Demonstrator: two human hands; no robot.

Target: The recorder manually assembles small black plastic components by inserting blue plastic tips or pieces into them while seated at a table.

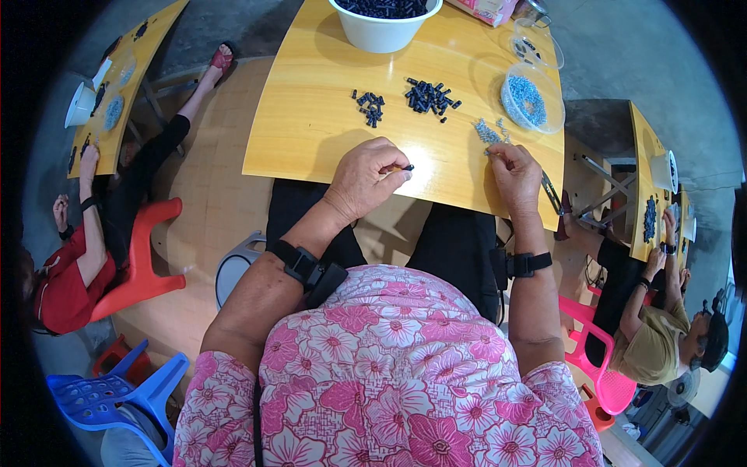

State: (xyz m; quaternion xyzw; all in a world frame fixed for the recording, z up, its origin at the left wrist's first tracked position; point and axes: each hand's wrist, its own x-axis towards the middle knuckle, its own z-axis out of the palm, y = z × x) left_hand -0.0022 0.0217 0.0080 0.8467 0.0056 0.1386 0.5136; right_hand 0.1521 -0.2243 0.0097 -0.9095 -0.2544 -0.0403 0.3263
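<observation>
My left hand [362,180] is closed over the front of the yellow table [303,109], pinching a small black cylindrical piece [408,167] between thumb and index finger. My right hand [515,179] is also closed, fingertips together beside a few loose tiny light-blue pieces [489,132]; whatever it pinches is too small to make out. Beyond the hands lie two piles of black cylindrical pieces, a smaller pile [371,109] and a larger pile [430,96]. A round see-through tub [554,117] of light-blue pieces stands past my right hand.
A white tub [377,37] of black pieces stands at the far edge. Black tweezers [551,193] lie at the right edge. Behind the blue pieces are a lidded dish [537,53] and a pink packet [489,9]. Co-workers sit at tables left [66,300] and right [650,342].
</observation>
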